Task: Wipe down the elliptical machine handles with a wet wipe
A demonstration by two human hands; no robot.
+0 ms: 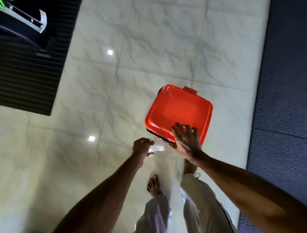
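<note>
Over the pale tiled floor, in the head view, the person leans toward a bin with a red lid; a dark liner shows under the lid's near edge.

The right hand lies on the near corner of the lid. Its fingers are spread and nearly straight across the red surface, and the thumb sits down at the rim. Whether the thumb hooks under the rim cannot be told.

The left hand holds the wet wipe, a small crumpled white piece pinched between thumb and fingertips. The wipe sticks out toward the bin and sits just beside the lid's near left edge, in the gap between the two hands.

The step in hand looks like work at the bin, not at the handles, most likely dropping the wipe in. It could also be the wipe having just come out.

If it is disposal, the next move needs the right hand to tip the lid up enough for a gap. The left hand would then carry the wipe over the liner's edge and let go.

A dark machine with green marks stands on a ribbed mat at the far left, well apart. Its handles are out of view.
</note>
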